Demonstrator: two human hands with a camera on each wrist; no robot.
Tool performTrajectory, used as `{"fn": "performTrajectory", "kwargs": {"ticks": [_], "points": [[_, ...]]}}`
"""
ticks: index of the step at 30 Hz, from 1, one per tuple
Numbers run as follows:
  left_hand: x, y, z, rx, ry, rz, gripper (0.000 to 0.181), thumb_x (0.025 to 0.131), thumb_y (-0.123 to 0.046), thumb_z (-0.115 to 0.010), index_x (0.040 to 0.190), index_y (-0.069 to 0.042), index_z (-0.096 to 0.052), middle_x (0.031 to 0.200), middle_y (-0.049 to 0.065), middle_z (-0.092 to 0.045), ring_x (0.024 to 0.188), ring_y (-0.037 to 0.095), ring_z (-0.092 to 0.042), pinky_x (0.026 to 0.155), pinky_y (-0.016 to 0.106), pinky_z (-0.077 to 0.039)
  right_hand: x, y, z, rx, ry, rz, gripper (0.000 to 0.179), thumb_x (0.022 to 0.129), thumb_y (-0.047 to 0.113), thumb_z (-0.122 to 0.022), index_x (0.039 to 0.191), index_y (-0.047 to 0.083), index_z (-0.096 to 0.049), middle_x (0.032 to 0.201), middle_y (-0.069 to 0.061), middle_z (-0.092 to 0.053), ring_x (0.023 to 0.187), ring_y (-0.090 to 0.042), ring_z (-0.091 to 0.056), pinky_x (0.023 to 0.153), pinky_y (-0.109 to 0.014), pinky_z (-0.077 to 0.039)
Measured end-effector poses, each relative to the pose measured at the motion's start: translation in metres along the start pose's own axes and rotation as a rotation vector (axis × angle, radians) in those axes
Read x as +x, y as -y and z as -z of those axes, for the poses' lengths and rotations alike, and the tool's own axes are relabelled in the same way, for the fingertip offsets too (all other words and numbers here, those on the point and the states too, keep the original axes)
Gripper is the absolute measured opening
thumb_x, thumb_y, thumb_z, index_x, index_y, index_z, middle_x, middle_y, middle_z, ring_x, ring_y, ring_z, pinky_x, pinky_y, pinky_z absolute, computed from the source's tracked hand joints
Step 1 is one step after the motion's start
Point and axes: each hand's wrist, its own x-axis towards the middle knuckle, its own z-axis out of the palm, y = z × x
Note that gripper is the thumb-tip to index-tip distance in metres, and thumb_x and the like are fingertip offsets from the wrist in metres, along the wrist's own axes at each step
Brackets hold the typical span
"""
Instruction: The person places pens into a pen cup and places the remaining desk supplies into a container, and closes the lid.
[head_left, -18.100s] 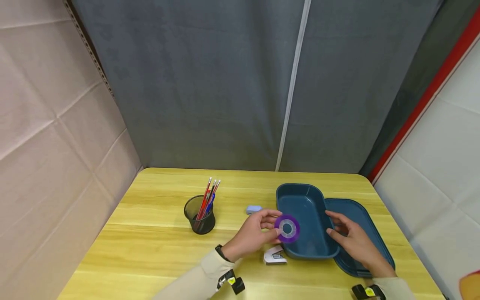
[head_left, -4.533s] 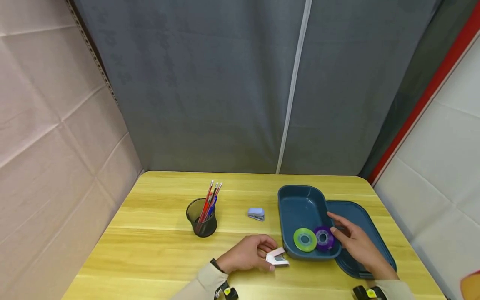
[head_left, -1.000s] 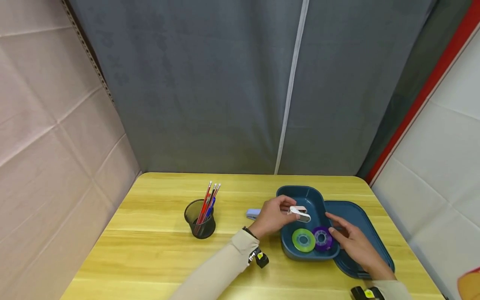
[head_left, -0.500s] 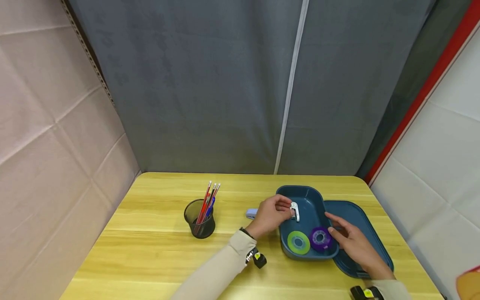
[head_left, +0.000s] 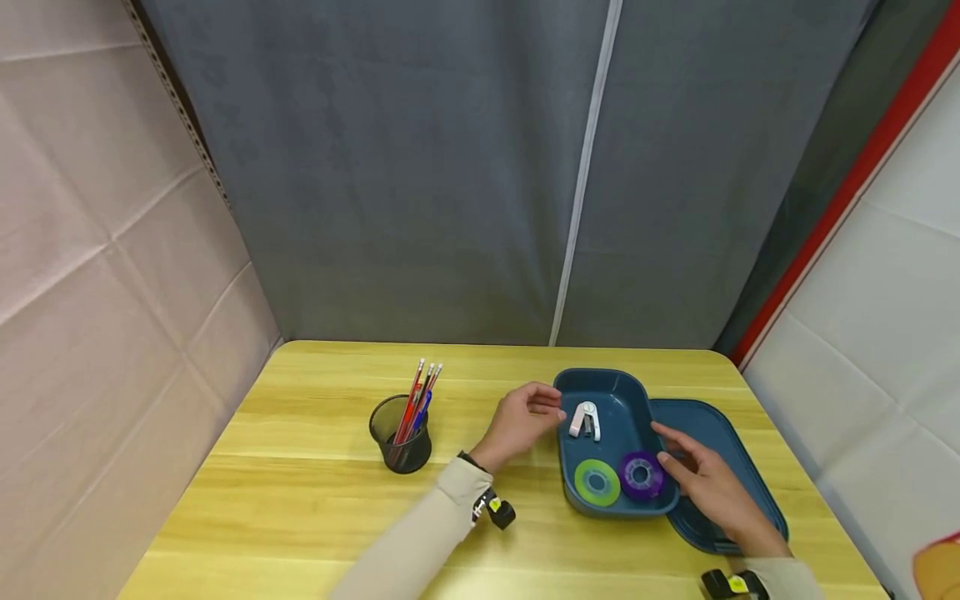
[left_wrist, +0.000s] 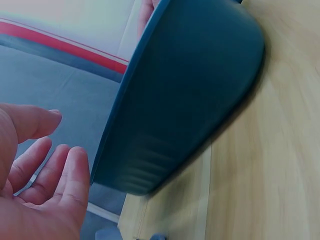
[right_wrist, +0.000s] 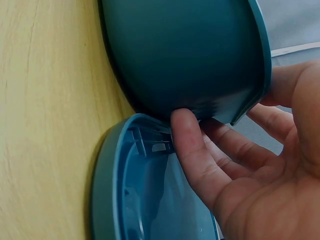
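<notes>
A blue-green plastic box (head_left: 611,500) stands on the table, holding a green tape roll (head_left: 582,483), a purple tape roll (head_left: 629,477) and a small white-and-pink stapler (head_left: 587,408) with its arms spread. My left hand (head_left: 517,425) hovers at the box's left rim with nothing in it; its fingers are loosely bent in the left wrist view. My right hand (head_left: 708,483) holds the box's right side. In the right wrist view its fingers (right_wrist: 187,132) press the outer wall, and the thumb goes behind the rim. Beneath that hand lies a blue-green lid (head_left: 750,471).
A black mesh pen cup (head_left: 405,457) with pencils and pens stands at the table's left. Part of a light-blue object (left_wrist: 107,233) shows low in the left wrist view; my left hand hides it in the head view. A grey curtain (head_left: 420,208) hangs behind the table (head_left: 285,500).
Since about eighteen seconds ago, both tape rolls have come into the box. My left hand has carried the white stapler in, let go and drawn back left. My right hand stays at the box.
</notes>
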Motion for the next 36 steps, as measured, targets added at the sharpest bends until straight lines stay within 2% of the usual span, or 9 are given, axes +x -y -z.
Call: {"fn": "performTrajectory", "kwargs": {"ticks": [9,14,17,21,25,30,36], "points": [[-0.002,0.009,0.013,0.005,-0.036,-0.028,0.035,0.093,-0.015,-0.081,0.126,-0.005,-0.072,0.119,0.009,-0.076,0.103,0.017,-0.074,0.088,0.025,-0.061,-0.001,0.002,0.000,-0.003,0.000,0.011,0.060,0.111,0.038,-0.057,0.164,0.017,-0.040,0.145,-0.024,-0.054,0.097,-0.020,-0.059,0.068,-0.030,-0.053],[-0.006,0.012,0.022,-0.014,-0.041,-0.036,0.036,0.094,-0.013,-0.081,0.127,-0.003,-0.071,0.123,0.019,-0.074,0.104,0.021,-0.074,0.088,0.026,-0.060,-0.001,0.003,0.000,0.004,-0.004,-0.001,0.059,0.110,0.038,-0.057,0.163,0.019,-0.041,0.145,-0.023,-0.055,0.096,-0.019,-0.059,0.069,-0.030,-0.054],[-0.008,0.013,0.029,-0.026,-0.048,-0.026,0.034,0.094,-0.013,-0.081,0.126,-0.006,-0.071,0.126,0.024,-0.072,0.105,0.023,-0.073,0.089,0.026,-0.060,-0.001,0.003,0.000,0.002,0.001,0.004,0.060,0.111,0.038,-0.057,0.164,0.018,-0.040,0.145,-0.025,-0.054,0.097,-0.020,-0.059,0.068,-0.030,-0.053],[-0.010,0.016,0.038,-0.029,-0.059,0.002,0.033,0.095,-0.016,-0.080,0.126,-0.010,-0.071,0.128,0.023,-0.070,0.109,0.024,-0.072,0.092,0.028,-0.060,-0.001,0.002,0.000,-0.002,0.001,0.005,0.059,0.111,0.038,-0.056,0.164,0.018,-0.040,0.145,-0.025,-0.055,0.098,-0.022,-0.059,0.068,-0.030,-0.053],[-0.013,0.019,0.046,-0.046,-0.069,0.014,0.035,0.095,-0.016,-0.080,0.127,-0.009,-0.070,0.130,0.024,-0.069,0.110,0.025,-0.071,0.093,0.030,-0.060,-0.001,0.002,0.000,-0.004,-0.003,0.000,0.058,0.111,0.038,-0.057,0.164,0.019,-0.041,0.145,-0.024,-0.055,0.098,-0.023,-0.059,0.069,-0.030,-0.053],[-0.015,0.023,0.053,-0.019,-0.106,0.015,0.034,0.094,-0.014,-0.081,0.126,-0.009,-0.071,0.128,0.023,-0.070,0.110,0.024,-0.071,0.093,0.030,-0.060,-0.002,0.002,-0.001,-0.006,-0.006,-0.002,0.059,0.111,0.038,-0.056,0.164,0.019,-0.041,0.144,-0.023,-0.055,0.097,-0.023,-0.058,0.069,-0.030,-0.052],[-0.016,0.031,0.058,0.044,-0.150,0.032,0.038,0.093,-0.015,-0.081,0.127,-0.004,-0.071,0.132,0.022,-0.070,0.119,0.032,-0.069,0.105,0.046,-0.056,-0.002,0.001,-0.001,-0.001,-0.005,0.002,0.059,0.111,0.039,-0.056,0.164,0.019,-0.040,0.145,-0.024,-0.054,0.100,-0.022,-0.059,0.069,-0.029,-0.053]]}}
